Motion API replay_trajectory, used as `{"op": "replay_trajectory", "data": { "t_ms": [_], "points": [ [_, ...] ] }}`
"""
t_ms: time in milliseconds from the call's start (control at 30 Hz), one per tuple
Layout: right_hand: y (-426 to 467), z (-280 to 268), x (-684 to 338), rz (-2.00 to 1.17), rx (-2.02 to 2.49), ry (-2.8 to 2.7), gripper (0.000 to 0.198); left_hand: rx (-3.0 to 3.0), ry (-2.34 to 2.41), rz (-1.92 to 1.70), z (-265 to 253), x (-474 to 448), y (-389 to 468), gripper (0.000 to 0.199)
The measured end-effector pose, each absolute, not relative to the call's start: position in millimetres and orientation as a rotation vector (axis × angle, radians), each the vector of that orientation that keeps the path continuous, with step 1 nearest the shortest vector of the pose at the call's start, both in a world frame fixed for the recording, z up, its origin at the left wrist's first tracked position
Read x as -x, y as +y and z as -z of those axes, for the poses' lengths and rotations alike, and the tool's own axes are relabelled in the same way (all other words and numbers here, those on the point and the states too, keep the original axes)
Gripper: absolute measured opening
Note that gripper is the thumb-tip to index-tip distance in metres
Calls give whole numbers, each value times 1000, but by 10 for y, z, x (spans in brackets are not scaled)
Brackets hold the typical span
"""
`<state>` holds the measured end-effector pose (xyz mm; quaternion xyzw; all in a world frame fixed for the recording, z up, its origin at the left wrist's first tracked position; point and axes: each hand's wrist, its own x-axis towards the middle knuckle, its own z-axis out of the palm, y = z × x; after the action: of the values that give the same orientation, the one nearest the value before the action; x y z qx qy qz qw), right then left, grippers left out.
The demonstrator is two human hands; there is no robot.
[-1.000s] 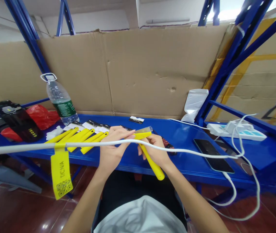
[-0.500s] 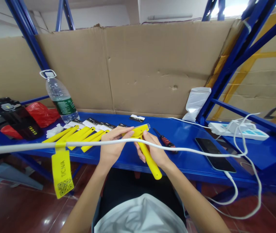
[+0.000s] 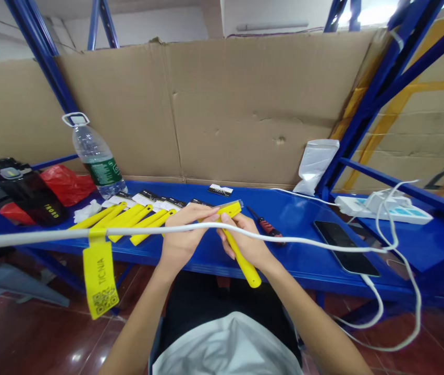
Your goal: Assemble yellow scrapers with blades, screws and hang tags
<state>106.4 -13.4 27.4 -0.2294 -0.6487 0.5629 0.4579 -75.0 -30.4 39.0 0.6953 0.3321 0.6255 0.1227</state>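
Note:
A yellow scraper (image 3: 244,264) is held between both hands over the blue shelf's front edge, its handle slanting down toward me. My left hand (image 3: 185,237) pinches the left end of its wide head, where a clear strip shows along the edge. Below the head, my right hand (image 3: 248,245) wraps the neck, with the thumb on the yellow plastic. To the left of my hands lie several similar yellow scrapers (image 3: 128,221) with black and white cards at their heads. A red and black screwdriver (image 3: 267,226) rests just right of my right hand.
A white cable (image 3: 304,240) with a yellow tag (image 3: 100,278) crosses in front of my hands. On the blue shelf (image 3: 296,205) are a phone (image 3: 345,249), a power strip (image 3: 409,212), a small card (image 3: 220,190), a water bottle (image 3: 99,156) and a black cup (image 3: 30,190). Cardboard (image 3: 245,104) stands behind.
The scraper's head has turned slightly in my hands, showing more of its yellow face. My left fingers have shifted a little to the right along it. Both hands keep hold.

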Motion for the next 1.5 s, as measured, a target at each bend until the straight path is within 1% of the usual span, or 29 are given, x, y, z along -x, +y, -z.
{"op": "replay_trajectory", "data": {
  "t_ms": [100,333,600,800,1133,1267,1333,1367,1400,1467,1500],
  "points": [
    [-119,-256,-1062,-1391,555,-1588,61,-2085,958,-1843,-363,770,-292,21],
    [-125,-229,-1058,-1397,554,-1566,54,-2218,980,-1898,-390,747,-311,23],
    [-140,-271,-1052,-1378,514,-1474,46,-2091,1055,-1708,-378,855,-335,41],
    [-130,-221,-1049,-1341,496,-1464,47,-1722,1054,-1733,-454,831,-361,36],
    [-129,-236,-1062,-1357,504,-1506,46,-1672,1041,-1752,-510,799,-398,34],
    [-152,-247,-1047,-1410,529,-1523,49,-1673,1031,-1756,-487,792,-355,34],
    [-158,-263,-1054,-1394,540,-1507,51,-1677,1059,-1833,-482,793,-347,38],
    [-156,-274,-1067,-1371,546,-1493,53,-1676,1083,-1930,-486,790,-361,38],
    [-150,-286,-1088,-1341,554,-1479,53,-1676,1093,-2050,-493,778,-391,36],
    [-129,-309,-1156,-1286,570,-1453,54,-1744,1038,-2187,-509,704,-508,19],
    [-116,-318,-1198,-1267,570,-1433,54,-1845,935,-2081,-509,631,-592,14]
  ]
}}
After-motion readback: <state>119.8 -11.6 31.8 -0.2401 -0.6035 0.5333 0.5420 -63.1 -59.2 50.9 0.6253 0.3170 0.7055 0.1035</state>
